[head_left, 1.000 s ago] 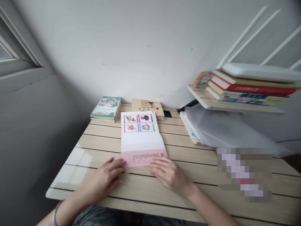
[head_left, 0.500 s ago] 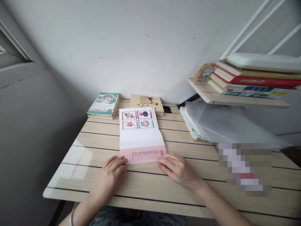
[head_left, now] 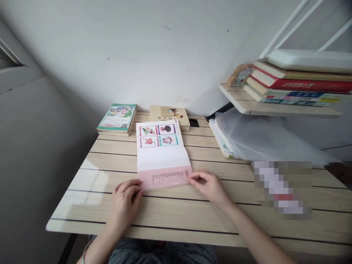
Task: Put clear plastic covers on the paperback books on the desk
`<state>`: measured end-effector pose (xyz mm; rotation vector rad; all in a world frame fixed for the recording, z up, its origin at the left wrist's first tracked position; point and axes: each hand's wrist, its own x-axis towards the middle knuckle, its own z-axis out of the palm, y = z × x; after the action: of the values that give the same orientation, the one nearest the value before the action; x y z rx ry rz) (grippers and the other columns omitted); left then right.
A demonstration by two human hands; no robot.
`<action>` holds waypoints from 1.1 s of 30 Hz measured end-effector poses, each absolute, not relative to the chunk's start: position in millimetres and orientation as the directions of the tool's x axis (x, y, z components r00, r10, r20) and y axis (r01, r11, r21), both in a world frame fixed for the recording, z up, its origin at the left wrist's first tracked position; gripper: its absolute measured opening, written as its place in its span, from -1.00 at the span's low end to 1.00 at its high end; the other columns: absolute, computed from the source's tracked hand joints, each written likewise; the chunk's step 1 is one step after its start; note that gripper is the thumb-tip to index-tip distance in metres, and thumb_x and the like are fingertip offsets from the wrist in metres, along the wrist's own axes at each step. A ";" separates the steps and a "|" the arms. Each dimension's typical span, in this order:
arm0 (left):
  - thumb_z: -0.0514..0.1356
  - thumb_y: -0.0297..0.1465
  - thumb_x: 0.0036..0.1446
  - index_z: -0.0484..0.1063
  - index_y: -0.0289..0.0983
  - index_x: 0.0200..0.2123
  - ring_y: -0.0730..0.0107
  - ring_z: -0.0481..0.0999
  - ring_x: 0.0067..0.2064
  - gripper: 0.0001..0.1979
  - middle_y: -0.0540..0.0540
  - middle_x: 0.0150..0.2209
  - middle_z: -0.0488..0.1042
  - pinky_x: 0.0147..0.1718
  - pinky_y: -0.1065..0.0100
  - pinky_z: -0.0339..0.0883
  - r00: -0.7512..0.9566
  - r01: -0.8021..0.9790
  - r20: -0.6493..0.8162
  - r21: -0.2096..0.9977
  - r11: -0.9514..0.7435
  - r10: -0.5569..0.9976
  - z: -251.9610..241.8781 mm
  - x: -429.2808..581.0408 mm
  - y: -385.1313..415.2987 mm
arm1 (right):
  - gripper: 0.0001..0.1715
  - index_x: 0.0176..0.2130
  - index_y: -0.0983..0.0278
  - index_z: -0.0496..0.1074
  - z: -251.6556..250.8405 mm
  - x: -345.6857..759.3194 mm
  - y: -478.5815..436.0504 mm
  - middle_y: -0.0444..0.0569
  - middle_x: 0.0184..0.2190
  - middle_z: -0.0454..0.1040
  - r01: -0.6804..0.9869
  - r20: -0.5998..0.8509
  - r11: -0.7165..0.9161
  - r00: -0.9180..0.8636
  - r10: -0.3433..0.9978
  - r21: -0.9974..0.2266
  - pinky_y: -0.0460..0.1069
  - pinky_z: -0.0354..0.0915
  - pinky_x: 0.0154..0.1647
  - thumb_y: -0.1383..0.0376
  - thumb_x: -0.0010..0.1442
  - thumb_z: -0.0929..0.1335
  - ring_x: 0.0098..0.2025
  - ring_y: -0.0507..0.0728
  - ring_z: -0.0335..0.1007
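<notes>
An open booklet (head_left: 162, 157) lies on the table, its far page bearing four-colour framed cartoon pictures and its near edge a pink strip (head_left: 165, 178) with small print. My left hand (head_left: 127, 198) is at the near left corner of the pink strip, fingers curled and thumb against the corner, pinching it. At the near right corner, my right hand (head_left: 210, 186) grips the strip's edge between thumb and fingertips. The booklet's far end reaches up to a beige book (head_left: 169, 114) behind it.
A green-edged book stack (head_left: 117, 119) stands at the back left. To the right, a raised shelf (head_left: 275, 108) carries stacked books (head_left: 302, 86). Beneath it are papers and a clear plastic sheet (head_left: 255, 135). A blurred-out item (head_left: 283, 190) lies on the table's right side.
My right fingers have gone from lying over the right corner to pinching it. My left fingers have curled more at the left corner. The view has shifted slightly.
</notes>
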<state>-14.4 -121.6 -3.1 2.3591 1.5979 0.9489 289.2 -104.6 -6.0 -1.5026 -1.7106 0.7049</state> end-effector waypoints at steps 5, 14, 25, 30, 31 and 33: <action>0.08 -0.37 0.21 0.42 -0.24 -0.44 0.21 0.50 -0.21 -0.80 -0.14 -0.25 0.47 -0.26 0.16 0.39 0.163 0.807 0.404 0.471 -0.357 0.900 -3.7 -8.7 -121.4 | -0.81 -0.44 0.22 0.47 -8.4 282.9 -105.7 -0.04 -0.46 0.52 0.575 0.162 0.117 0.027 0.986 -0.810 0.03 0.36 -0.30 0.15 0.09 0.37 -0.37 0.14 0.43; 0.13 -0.29 0.16 0.44 -0.22 -0.48 0.16 0.42 -0.20 -0.78 -0.15 -0.22 0.40 -0.25 0.13 0.34 0.095 0.874 0.407 0.402 -0.272 0.908 -7.8 -8.1 -119.9 | -0.77 -0.45 0.23 0.48 -10.9 281.3 -107.7 -0.02 -0.46 0.52 0.594 0.209 0.138 0.052 0.977 -0.793 0.02 0.37 -0.31 0.14 0.12 0.37 -0.39 0.14 0.43; 0.14 -0.27 0.15 0.49 -0.24 -0.50 0.09 0.35 -0.13 -0.75 -0.18 -0.17 0.40 -0.20 0.13 0.27 0.005 0.915 0.313 0.383 -0.130 0.950 -4.5 -3.8 -123.7 | -0.82 -0.45 0.23 0.50 -17.8 282.5 -105.2 -0.04 -0.46 0.55 0.592 0.231 0.146 0.069 0.971 -0.792 0.02 0.41 -0.32 0.17 0.07 0.40 -0.41 0.13 0.46; 0.13 -0.27 0.15 0.50 -0.24 -0.51 0.05 0.34 -0.10 -0.74 -0.18 -0.13 0.41 -0.20 0.12 0.26 -0.054 0.922 0.239 0.384 -0.043 0.969 1.6 0.6 -124.3 | -0.80 -0.44 0.23 0.51 -18.2 282.6 -105.0 -0.04 -0.46 0.56 0.592 0.201 0.117 0.078 0.976 -0.798 0.03 0.42 -0.32 0.15 0.07 0.40 -0.40 0.14 0.48; 0.13 -0.28 0.15 0.50 -0.24 -0.51 0.05 0.34 -0.09 -0.74 -0.18 -0.12 0.41 -0.20 0.12 0.25 -0.062 0.923 0.223 0.383 -0.029 0.973 2.7 1.3 -124.3 | -0.80 -0.44 0.23 0.51 -17.9 282.3 -105.0 -0.03 -0.46 0.56 0.591 0.198 0.113 0.080 0.977 -0.798 0.03 0.42 -0.32 0.15 0.07 0.40 -0.40 0.14 0.48; 0.13 -0.28 0.14 0.49 -0.23 -0.52 0.04 0.32 -0.07 -0.73 -0.17 -0.09 0.40 -0.20 0.12 0.25 -0.077 0.925 0.191 0.380 -0.001 0.979 4.4 2.4 -124.1 | -0.80 -0.43 0.23 0.51 -17.3 281.4 -104.8 -0.03 -0.45 0.56 0.593 0.194 0.106 0.086 0.977 -0.798 0.03 0.42 -0.31 0.15 0.07 0.40 -0.40 0.15 0.49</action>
<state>2.4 -124.1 4.4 2.0411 2.1245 0.6287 281.4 -104.8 -17.3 -1.5788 -1.5996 0.6188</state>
